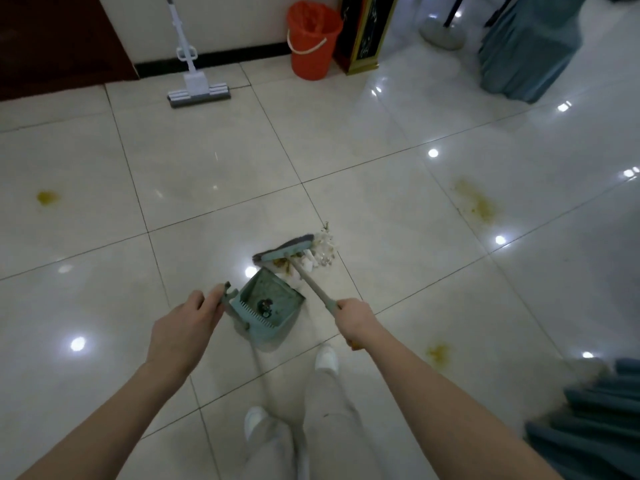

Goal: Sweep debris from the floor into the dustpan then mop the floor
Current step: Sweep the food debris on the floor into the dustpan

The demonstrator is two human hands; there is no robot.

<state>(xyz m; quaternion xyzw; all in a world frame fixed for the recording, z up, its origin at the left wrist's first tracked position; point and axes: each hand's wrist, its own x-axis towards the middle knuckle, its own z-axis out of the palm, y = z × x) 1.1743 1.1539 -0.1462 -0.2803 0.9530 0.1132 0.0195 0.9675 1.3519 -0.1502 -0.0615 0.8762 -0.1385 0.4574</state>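
Observation:
My left hand (187,320) grips the handle of a teal dustpan (268,303), which stands on the tiled floor with a little dark debris in it. My right hand (356,322) grips the handle of a teal broom (289,249). The broom's head rests on the floor just beyond the dustpan's mouth, against a pile of white and brownish debris (320,252). A white sponge mop (194,88) leans on the far wall, its head on the floor. An orange bucket (311,43) stands to the right of the mop.
Yellow stains mark the floor at the left (46,197), the right (478,202) and near my right arm (438,351). Teal cloth-covered furniture stands at the back right (523,53) and lower right (595,420). A dark gold-trimmed stand (363,32) is beside the bucket. My white shoes are below.

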